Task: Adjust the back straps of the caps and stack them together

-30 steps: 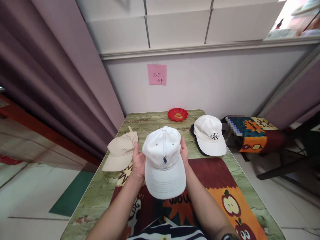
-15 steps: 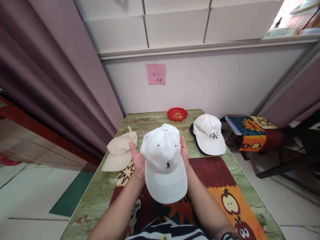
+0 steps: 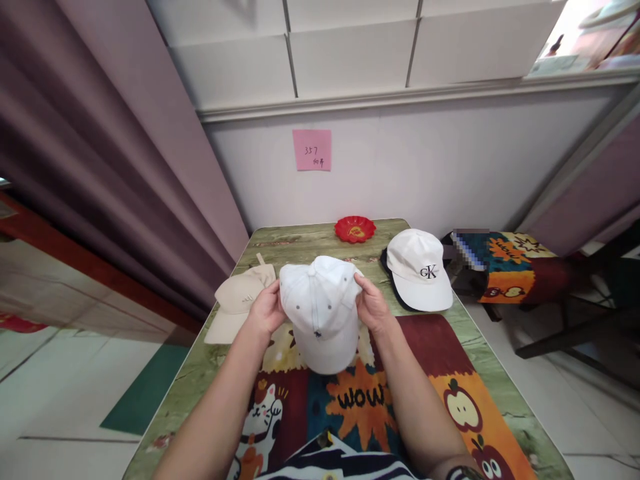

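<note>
Between my two hands is a white baseball cap [image 3: 323, 307] with a small dark embroidered figure on its front, its brim toward me. My left hand [image 3: 269, 308] grips the cap's left side edge, and my right hand [image 3: 373, 305] pinches the right side edge. A beige cap [image 3: 237, 293] lies on the table just left of my left hand, partly covered by it. Over to the right sits another white cap [image 3: 417, 260] with black letters on its front, stacked on a dark cap [image 3: 399, 293] of which only the edge shows.
A red scalloped dish [image 3: 355, 230] stands at the table's back edge. Beneath my arms a colourful printed mat [image 3: 430, 340] covers part of the green wood-patterned table [image 3: 185, 393]. A pink note [image 3: 313, 151] is stuck to the wall. Right of the table is a stool with a printed cover [image 3: 515, 267].
My hands have moved apart and shifted to the cap's side edges. The cap has tilted brim-down and away from me, uncovering more of the mat.
</note>
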Tool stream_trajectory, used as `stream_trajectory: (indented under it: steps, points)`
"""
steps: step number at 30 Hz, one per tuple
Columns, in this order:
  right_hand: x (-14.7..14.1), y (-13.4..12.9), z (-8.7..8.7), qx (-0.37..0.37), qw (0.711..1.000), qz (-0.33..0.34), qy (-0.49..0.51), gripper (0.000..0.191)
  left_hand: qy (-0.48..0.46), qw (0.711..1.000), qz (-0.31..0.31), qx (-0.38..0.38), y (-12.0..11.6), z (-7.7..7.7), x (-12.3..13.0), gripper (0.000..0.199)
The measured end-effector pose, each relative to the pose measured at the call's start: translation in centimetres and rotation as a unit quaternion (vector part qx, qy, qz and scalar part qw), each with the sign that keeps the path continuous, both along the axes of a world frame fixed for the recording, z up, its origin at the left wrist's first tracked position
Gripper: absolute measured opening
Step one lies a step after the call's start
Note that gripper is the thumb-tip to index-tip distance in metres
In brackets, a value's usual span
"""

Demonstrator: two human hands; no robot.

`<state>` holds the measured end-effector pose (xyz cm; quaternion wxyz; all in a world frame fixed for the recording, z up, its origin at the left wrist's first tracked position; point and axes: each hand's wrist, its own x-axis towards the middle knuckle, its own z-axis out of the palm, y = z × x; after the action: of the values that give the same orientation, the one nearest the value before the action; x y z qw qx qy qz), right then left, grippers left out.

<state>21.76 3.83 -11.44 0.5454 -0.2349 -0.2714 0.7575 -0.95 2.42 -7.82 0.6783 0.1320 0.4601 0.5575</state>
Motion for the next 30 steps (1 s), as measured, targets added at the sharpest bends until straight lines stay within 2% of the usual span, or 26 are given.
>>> stream_trajectory:
  steps: [3, 6, 8, 11, 13, 14, 17, 20, 23, 25, 27, 30]
  points:
    - [0.6, -0.1, 0.6, 0.058, 0.997, -0.053, -0.013, 0.031, 0.055, 0.994, 0.0, 0.089, 0.4, 2.1, 0.5, 0.023]
    - [1.3, 0.0, 1.0, 0.136, 0.979, -0.129, -0.081, 0.037, 0.147, 0.964, -0.044, 0.219, 0.4, 4.1, 0.6, 0.024]
    - [1.8, 0.3, 0.8, 0.19, 0.946, -0.198, -0.17, 0.031, 0.238, 0.924, -0.089, 0.286, 0.4, 4.8, 0.3, 0.025]
    - [2.7, 0.9, -0.1, 0.245, 0.868, -0.266, -0.341, 0.018, 0.397, 0.845, -0.145, 0.328, 0.3, 4.4, -0.3, 0.019]
    - [3.3, 1.2, -0.7, 0.261, 0.812, -0.255, -0.454, 0.014, 0.468, 0.806, -0.177, 0.317, 0.2, 3.2, -0.6, 0.017]
    - [3.5, 1.3, -1.0, 0.268, 0.787, -0.236, -0.503, 0.016, 0.486, 0.796, -0.191, 0.306, 0.1, 2.5, -0.7, 0.017]
    - [3.9, 1.3, -1.0, 0.288, 0.732, -0.173, -0.593, 0.025, 0.499, 0.792, -0.224, 0.272, -0.4, 0.8, -0.9, 0.019]
    - [3.8, 0.7, 0.1, 0.303, 0.718, -0.171, -0.603, 0.03, 0.505, 0.792, -0.215, 0.267, -1.0, 0.4, -0.7, 0.022]
    - [3.1, -0.3, 1.9, 0.344, 0.72, -0.19, -0.572, 0.022, 0.505, 0.799, -0.192, 0.265, -1.5, 0.9, -0.3, 0.024]
    - [2.4, -1.0, 2.9, 0.384, 0.714, -0.166, -0.561, 0.016, 0.515, 0.796, -0.181, 0.262, -1.8, 1.4, 0.0, 0.024]
    - [1.8, -1.7, 3.4, 0.416, 0.694, -0.123, -0.575, 0.016, 0.552, 0.772, -0.176, 0.261, -2.0, 1.8, 0.3, 0.024]
    - [1.1, -2.2, 3.3, 0.438, 0.653, -0.081, -0.613, 0.026, 0.631, 0.705, -0.149, 0.287, -2.4, 2.2, 0.6, 0.021]
